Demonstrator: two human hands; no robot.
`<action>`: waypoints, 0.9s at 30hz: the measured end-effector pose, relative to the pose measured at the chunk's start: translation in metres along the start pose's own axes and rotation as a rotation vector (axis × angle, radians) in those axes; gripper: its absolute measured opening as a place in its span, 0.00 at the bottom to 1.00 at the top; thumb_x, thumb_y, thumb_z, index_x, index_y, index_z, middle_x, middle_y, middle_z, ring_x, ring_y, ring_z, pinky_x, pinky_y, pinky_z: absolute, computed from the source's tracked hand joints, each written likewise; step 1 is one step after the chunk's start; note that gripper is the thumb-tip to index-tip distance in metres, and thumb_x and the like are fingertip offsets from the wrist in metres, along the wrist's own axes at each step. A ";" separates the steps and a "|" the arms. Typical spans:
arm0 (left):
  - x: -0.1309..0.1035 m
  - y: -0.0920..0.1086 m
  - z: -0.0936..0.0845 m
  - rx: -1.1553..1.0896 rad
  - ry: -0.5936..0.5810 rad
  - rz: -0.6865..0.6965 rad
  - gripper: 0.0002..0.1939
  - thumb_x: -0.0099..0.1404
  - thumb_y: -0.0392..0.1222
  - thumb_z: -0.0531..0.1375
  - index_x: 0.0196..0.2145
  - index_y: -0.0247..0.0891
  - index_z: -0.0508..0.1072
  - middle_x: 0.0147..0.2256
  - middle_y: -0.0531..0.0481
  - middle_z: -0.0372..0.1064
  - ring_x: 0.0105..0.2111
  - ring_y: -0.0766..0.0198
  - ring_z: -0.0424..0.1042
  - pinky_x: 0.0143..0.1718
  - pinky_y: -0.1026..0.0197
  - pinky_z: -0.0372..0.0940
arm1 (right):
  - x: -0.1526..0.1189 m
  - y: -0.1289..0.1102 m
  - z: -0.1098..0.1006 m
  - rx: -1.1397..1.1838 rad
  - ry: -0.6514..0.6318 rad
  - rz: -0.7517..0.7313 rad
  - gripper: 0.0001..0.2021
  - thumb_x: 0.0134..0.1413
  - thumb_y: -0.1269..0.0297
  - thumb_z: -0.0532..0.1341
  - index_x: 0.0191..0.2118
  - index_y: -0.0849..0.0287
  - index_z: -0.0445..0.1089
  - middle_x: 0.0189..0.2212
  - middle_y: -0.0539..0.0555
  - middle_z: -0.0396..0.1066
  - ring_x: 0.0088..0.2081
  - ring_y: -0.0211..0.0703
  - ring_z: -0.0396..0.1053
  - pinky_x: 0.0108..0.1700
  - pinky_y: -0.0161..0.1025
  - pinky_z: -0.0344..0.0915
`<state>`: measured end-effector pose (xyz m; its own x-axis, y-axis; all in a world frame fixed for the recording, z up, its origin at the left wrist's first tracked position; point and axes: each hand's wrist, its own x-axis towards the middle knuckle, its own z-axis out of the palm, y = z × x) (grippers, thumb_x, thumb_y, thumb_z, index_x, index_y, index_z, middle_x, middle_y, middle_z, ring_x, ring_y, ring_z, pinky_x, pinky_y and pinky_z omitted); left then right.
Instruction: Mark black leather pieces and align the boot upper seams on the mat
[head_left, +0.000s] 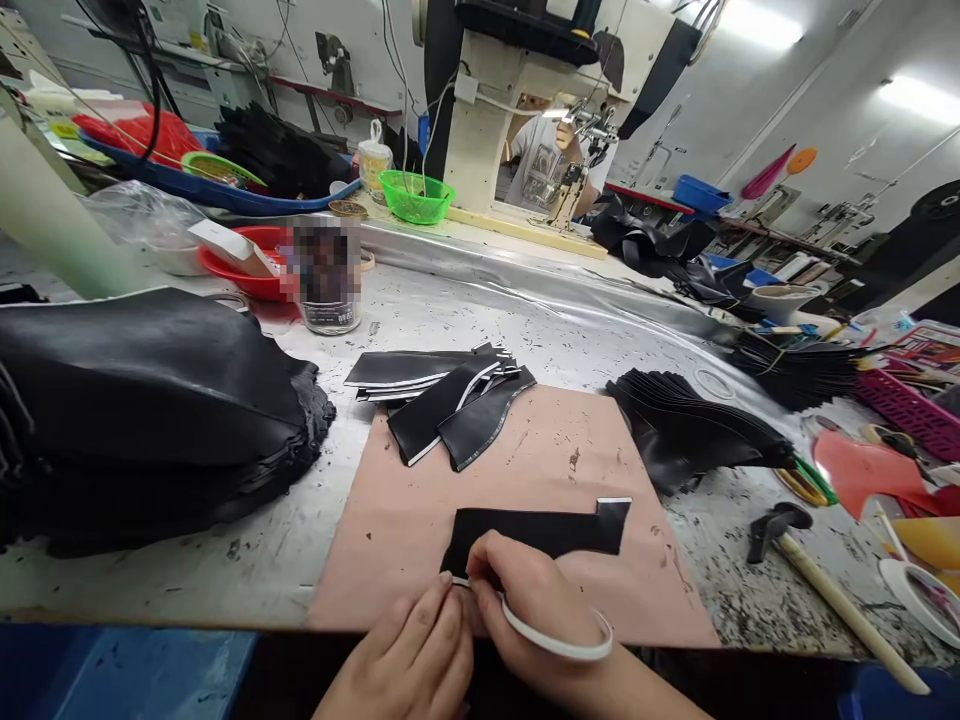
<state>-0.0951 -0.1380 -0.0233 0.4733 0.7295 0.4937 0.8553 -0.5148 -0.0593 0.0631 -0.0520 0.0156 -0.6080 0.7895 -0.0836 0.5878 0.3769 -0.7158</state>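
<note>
A flat black leather piece (547, 528) lies on the pinkish mat in front of me, one white-edged flap folded over at its right end. My left hand (416, 650) is closed at its near left corner, fingertips together on the edge; the thumb is hidden. Right beside it, my right hand (529, 600) pinches a narrow white tape (559, 643), which loops out below the hand by the wrist. A short stretch of white shows between the two hands' fingertips. Farther up the mat, several black leather strips (450, 390) with white edges lie in a loose heap.
Stacked black leather pieces (150, 400) fill the left side; another fanned stack (690, 425) sits right of the mat (600, 600). A hammer (832, 590) and a tape roll (922, 600) lie at right. Behind are a jar (330, 315), a sewing machine (480, 130) and a person (540, 160).
</note>
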 end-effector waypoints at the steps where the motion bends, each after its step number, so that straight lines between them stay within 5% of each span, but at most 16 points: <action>1: 0.001 0.000 0.000 -0.005 -0.013 -0.003 0.16 0.67 0.46 0.47 0.42 0.40 0.72 0.43 0.52 0.74 0.46 0.63 0.67 0.51 0.59 0.50 | -0.002 0.003 -0.005 -0.038 0.010 -0.002 0.05 0.51 0.73 0.52 0.31 0.57 0.61 0.26 0.50 0.66 0.28 0.39 0.64 0.31 0.36 0.60; 7: 0.008 -0.006 -0.003 0.005 -0.051 -0.010 0.16 0.66 0.45 0.48 0.43 0.41 0.72 0.45 0.51 0.73 0.46 0.64 0.66 0.49 0.60 0.52 | -0.017 0.022 -0.040 0.065 -0.013 0.072 0.05 0.47 0.72 0.56 0.26 0.57 0.60 0.34 0.53 0.67 0.31 0.39 0.66 0.31 0.35 0.63; 17: 0.026 -0.007 -0.003 0.075 -0.093 0.118 0.20 0.64 0.48 0.52 0.49 0.35 0.70 0.44 0.48 0.73 0.43 0.60 0.66 0.44 0.56 0.53 | -0.012 0.036 -0.032 -0.020 0.064 -0.020 0.07 0.49 0.75 0.55 0.25 0.57 0.59 0.32 0.53 0.65 0.30 0.39 0.64 0.33 0.36 0.64; 21: 0.034 0.003 0.000 0.095 -0.186 -0.022 0.22 0.67 0.54 0.48 0.52 0.43 0.68 0.44 0.50 0.73 0.41 0.59 0.65 0.43 0.55 0.52 | -0.011 0.040 -0.030 -0.093 0.094 -0.078 0.07 0.49 0.77 0.55 0.26 0.57 0.59 0.30 0.52 0.63 0.31 0.40 0.62 0.34 0.37 0.63; 24: 0.040 0.009 0.003 0.107 -0.277 -0.094 0.24 0.67 0.59 0.46 0.54 0.48 0.66 0.43 0.52 0.73 0.37 0.59 0.64 0.42 0.55 0.53 | -0.013 0.043 -0.038 -0.149 0.112 -0.054 0.07 0.45 0.76 0.57 0.28 0.57 0.59 0.30 0.52 0.62 0.32 0.42 0.61 0.35 0.39 0.62; 27: 0.045 0.011 0.007 0.087 -0.299 0.030 0.22 0.69 0.53 0.44 0.53 0.45 0.67 0.46 0.53 0.71 0.42 0.58 0.62 0.44 0.54 0.52 | -0.017 0.048 -0.053 -0.058 0.083 0.034 0.10 0.39 0.77 0.58 0.29 0.56 0.58 0.31 0.51 0.62 0.32 0.42 0.62 0.33 0.38 0.62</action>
<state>-0.0634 -0.1076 -0.0081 0.5285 0.8214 0.2143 0.8488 -0.5069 -0.1504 0.1299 -0.0215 0.0196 -0.5418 0.8391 -0.0478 0.6392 0.3745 -0.6717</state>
